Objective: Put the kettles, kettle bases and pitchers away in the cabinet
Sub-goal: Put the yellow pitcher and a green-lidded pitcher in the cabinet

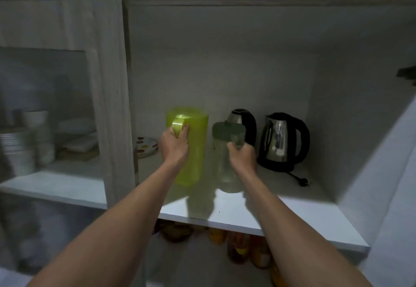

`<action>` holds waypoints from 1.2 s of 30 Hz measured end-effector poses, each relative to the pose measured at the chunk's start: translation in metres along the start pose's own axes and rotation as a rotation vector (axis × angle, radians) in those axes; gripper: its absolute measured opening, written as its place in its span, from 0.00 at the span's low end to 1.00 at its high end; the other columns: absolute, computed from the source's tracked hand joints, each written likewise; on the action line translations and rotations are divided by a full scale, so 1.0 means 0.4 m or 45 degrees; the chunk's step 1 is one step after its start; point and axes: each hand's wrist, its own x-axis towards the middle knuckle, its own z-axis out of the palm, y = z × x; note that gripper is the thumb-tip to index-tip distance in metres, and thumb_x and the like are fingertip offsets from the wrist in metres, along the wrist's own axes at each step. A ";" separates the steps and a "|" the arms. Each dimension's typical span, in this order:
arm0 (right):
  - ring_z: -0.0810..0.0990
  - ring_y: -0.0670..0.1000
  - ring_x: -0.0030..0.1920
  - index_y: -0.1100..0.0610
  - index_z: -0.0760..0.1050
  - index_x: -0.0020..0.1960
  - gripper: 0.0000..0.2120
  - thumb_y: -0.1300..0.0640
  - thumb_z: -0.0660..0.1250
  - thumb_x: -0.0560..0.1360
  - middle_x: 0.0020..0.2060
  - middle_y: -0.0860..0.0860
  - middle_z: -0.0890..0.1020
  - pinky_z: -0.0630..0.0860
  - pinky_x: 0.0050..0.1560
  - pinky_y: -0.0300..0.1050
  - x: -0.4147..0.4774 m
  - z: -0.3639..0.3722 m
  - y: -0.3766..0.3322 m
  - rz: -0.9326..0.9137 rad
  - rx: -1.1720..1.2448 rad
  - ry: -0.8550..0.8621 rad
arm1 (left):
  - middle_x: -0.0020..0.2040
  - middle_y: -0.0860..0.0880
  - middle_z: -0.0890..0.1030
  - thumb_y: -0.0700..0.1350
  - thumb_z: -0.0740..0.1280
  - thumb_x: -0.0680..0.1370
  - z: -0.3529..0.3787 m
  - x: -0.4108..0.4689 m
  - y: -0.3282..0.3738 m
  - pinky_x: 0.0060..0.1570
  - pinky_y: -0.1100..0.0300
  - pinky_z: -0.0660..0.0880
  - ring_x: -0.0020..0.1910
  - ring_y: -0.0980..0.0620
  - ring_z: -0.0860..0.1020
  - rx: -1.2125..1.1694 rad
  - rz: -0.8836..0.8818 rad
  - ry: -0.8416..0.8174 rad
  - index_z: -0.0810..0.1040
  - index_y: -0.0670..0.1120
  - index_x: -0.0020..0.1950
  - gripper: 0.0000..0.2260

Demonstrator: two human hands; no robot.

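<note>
A tall lime-green pitcher (195, 151) stands on the white cabinet shelf (281, 208), and my left hand (174, 146) grips its handle. Right of it is a clear pitcher with a grey-green lid (226, 169), its handle held by my right hand (243, 157). Behind them at the back of the shelf stand two steel kettles with black handles: one (242, 119) partly hidden by the clear pitcher, the other (282, 140) on a black base (275, 166) with its cord and plug (301, 182) lying on the shelf.
A spotted plate (145, 146) lies at the shelf's left back. The left compartment behind a glass door (45, 106) holds stacked bowls and cups. Jars (238, 248) sit on the shelf below. The open cabinet door (391, 174) stands at the right.
</note>
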 end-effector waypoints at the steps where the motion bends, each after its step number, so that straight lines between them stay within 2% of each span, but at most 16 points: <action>1: 0.79 0.52 0.41 0.58 0.80 0.42 0.08 0.55 0.69 0.77 0.37 0.53 0.81 0.68 0.41 0.43 0.023 0.021 0.011 0.000 0.005 -0.012 | 0.34 0.45 0.77 0.53 0.66 0.80 0.015 0.022 -0.009 0.34 0.55 0.66 0.33 0.48 0.74 0.025 -0.013 0.014 0.80 0.36 0.42 0.19; 3: 0.79 0.52 0.42 0.60 0.81 0.44 0.10 0.54 0.68 0.78 0.39 0.54 0.81 0.67 0.41 0.43 0.069 0.062 0.033 -0.037 0.018 -0.052 | 0.38 0.42 0.79 0.54 0.66 0.80 0.039 0.053 -0.030 0.38 0.54 0.69 0.37 0.45 0.75 0.054 -0.060 0.017 0.80 0.38 0.45 0.18; 5: 0.76 0.54 0.38 0.58 0.74 0.35 0.15 0.53 0.65 0.78 0.35 0.54 0.78 0.63 0.39 0.44 0.116 0.105 0.052 -0.114 -0.088 -0.109 | 0.40 0.40 0.79 0.55 0.65 0.80 0.064 0.088 -0.057 0.43 0.51 0.72 0.40 0.42 0.77 0.062 -0.049 0.035 0.78 0.39 0.44 0.19; 6: 0.75 0.53 0.37 0.57 0.72 0.33 0.16 0.54 0.65 0.79 0.35 0.54 0.77 0.61 0.38 0.45 0.140 0.128 0.060 -0.125 -0.152 -0.133 | 0.39 0.39 0.79 0.56 0.65 0.80 0.075 0.108 -0.072 0.43 0.49 0.72 0.41 0.40 0.78 0.081 -0.025 0.056 0.76 0.40 0.40 0.20; 8: 0.74 0.53 0.38 0.58 0.73 0.35 0.15 0.56 0.67 0.79 0.35 0.55 0.76 0.60 0.38 0.44 0.176 0.165 0.074 -0.111 -0.151 -0.145 | 0.33 0.42 0.75 0.55 0.66 0.80 0.089 0.147 -0.103 0.39 0.49 0.69 0.39 0.39 0.77 0.120 -0.007 0.097 0.70 0.43 0.33 0.21; 13: 0.70 0.53 0.30 0.54 0.67 0.30 0.19 0.61 0.69 0.77 0.27 0.52 0.72 0.63 0.36 0.47 0.235 0.239 0.123 -0.051 0.061 -0.146 | 0.26 0.49 0.67 0.48 0.69 0.80 0.107 0.215 -0.159 0.34 0.54 0.60 0.30 0.45 0.69 0.084 0.054 0.143 0.63 0.46 0.29 0.23; 16: 0.68 0.52 0.28 0.54 0.65 0.29 0.16 0.58 0.68 0.72 0.24 0.49 0.70 0.66 0.34 0.53 0.261 0.278 0.151 -0.043 0.143 -0.156 | 0.25 0.49 0.66 0.47 0.69 0.80 0.117 0.255 -0.184 0.30 0.53 0.59 0.25 0.52 0.66 0.098 0.116 0.167 0.62 0.46 0.28 0.24; 21: 0.68 0.48 0.26 0.54 0.66 0.32 0.17 0.64 0.68 0.76 0.25 0.49 0.70 0.64 0.31 0.44 0.299 0.331 0.177 -0.022 0.151 -0.175 | 0.24 0.51 0.64 0.48 0.70 0.79 0.159 0.314 -0.228 0.30 0.56 0.60 0.24 0.53 0.65 0.088 0.125 0.177 0.61 0.47 0.27 0.25; 25: 0.70 0.50 0.28 0.54 0.67 0.34 0.15 0.59 0.68 0.76 0.27 0.50 0.72 0.67 0.34 0.45 0.334 0.362 0.190 -0.009 0.128 -0.205 | 0.23 0.52 0.64 0.50 0.70 0.79 0.185 0.367 -0.262 0.31 0.56 0.63 0.23 0.51 0.65 0.062 0.108 0.154 0.61 0.47 0.27 0.25; 28: 0.74 0.54 0.31 0.53 0.68 0.35 0.12 0.45 0.64 0.67 0.29 0.51 0.75 0.73 0.36 0.52 0.354 0.384 0.204 0.000 0.147 -0.216 | 0.23 0.51 0.64 0.51 0.69 0.79 0.196 0.390 -0.265 0.31 0.56 0.63 0.23 0.51 0.65 0.075 0.077 0.137 0.62 0.47 0.27 0.24; 31: 0.77 0.55 0.34 0.52 0.70 0.36 0.16 0.40 0.60 0.61 0.30 0.52 0.77 0.79 0.40 0.59 0.378 0.404 0.234 0.026 0.159 -0.225 | 0.24 0.50 0.65 0.52 0.68 0.79 0.205 0.397 -0.260 0.31 0.56 0.64 0.24 0.50 0.66 0.087 0.049 0.126 0.63 0.46 0.28 0.24; 34: 0.80 0.57 0.37 0.52 0.71 0.39 0.15 0.40 0.64 0.63 0.34 0.54 0.80 0.81 0.43 0.63 0.384 0.407 0.237 0.066 0.145 -0.259 | 0.25 0.49 0.67 0.54 0.68 0.79 0.203 0.401 -0.260 0.32 0.54 0.67 0.26 0.47 0.69 0.127 -0.005 0.113 0.65 0.45 0.29 0.23; 36: 0.83 0.58 0.43 0.54 0.73 0.44 0.14 0.44 0.70 0.71 0.41 0.56 0.83 0.81 0.46 0.57 0.362 0.385 0.200 0.065 0.070 -0.271 | 0.30 0.46 0.74 0.58 0.67 0.78 0.199 0.400 -0.256 0.38 0.49 0.73 0.33 0.42 0.76 0.162 -0.034 0.079 0.70 0.44 0.33 0.21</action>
